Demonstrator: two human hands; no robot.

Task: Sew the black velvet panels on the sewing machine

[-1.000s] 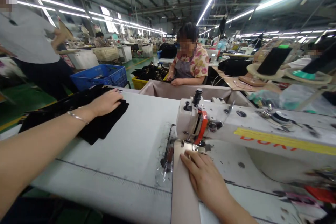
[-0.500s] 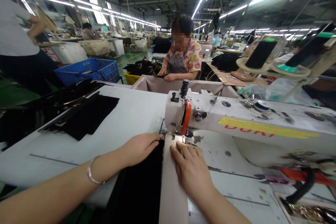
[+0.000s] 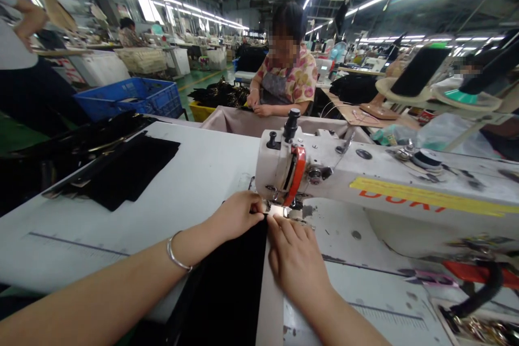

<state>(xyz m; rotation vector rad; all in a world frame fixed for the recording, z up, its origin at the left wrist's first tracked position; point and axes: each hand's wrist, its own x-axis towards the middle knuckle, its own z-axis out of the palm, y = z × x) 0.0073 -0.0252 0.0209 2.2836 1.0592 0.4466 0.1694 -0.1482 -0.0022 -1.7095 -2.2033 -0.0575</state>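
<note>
Beside the presser foot of the sewing machine (image 3: pixel 279 167), my left hand (image 3: pixel 239 215) pinches the top edge of a black fabric piece (image 3: pixel 231 292). That piece hangs down over the table's front edge. My right hand (image 3: pixel 299 251) lies flat with fingers stretched, its fingertips close to the needle area. Under it runs a pale pinkish fabric strip (image 3: pixel 272 303), alongside the black piece. The fingertips hide the exact spot where the two fabrics meet at the foot.
More black fabric pieces (image 3: pixel 130 170) lie on the table's left. Pink-handled snips (image 3: pixel 436 279) rest at the right, above a tray of metal parts (image 3: pixel 482 324). A co-worker (image 3: pixel 284 73) sits opposite behind a pinkish cloth-lined bin (image 3: pixel 231 121). A blue crate (image 3: pixel 133 100) stands at left.
My left hand has shifted right toward the needle, its fingers now curled into a pinch. The black fabric's edge has moved right, over part of the pale strip. My right hand stays nearly in place.
</note>
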